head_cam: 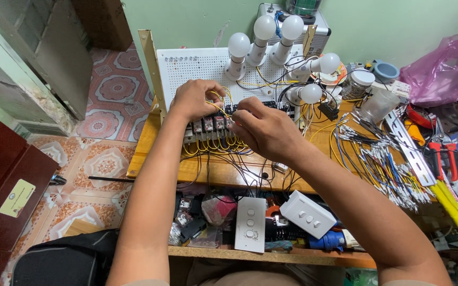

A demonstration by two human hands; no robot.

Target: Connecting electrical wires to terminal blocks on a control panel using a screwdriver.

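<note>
Wooden and crowded, the desk [213, 172] stands against a pale green wall beside a patterned tile floor. Nearest the person, on a lower shelf, lie two white switch plates [251, 224] among small parts and a blue plug. Above them, black and yellow wires trail over the desk edge. The left hand [194, 98] and right hand [263, 128] meet over a row of relays [208, 126] at the foot of a white perforated board [200, 69]. Each grip is pinched on a thin yellow wire [218, 106] just above the relays. To the right, a bundle of cut wires [382, 164] lies fanned out near red-handled cutters [443, 153] and a metal rail. Farther back, white bulbs [265, 27] stand on the board, with a pink plastic bag [443, 66] at far right.
</note>
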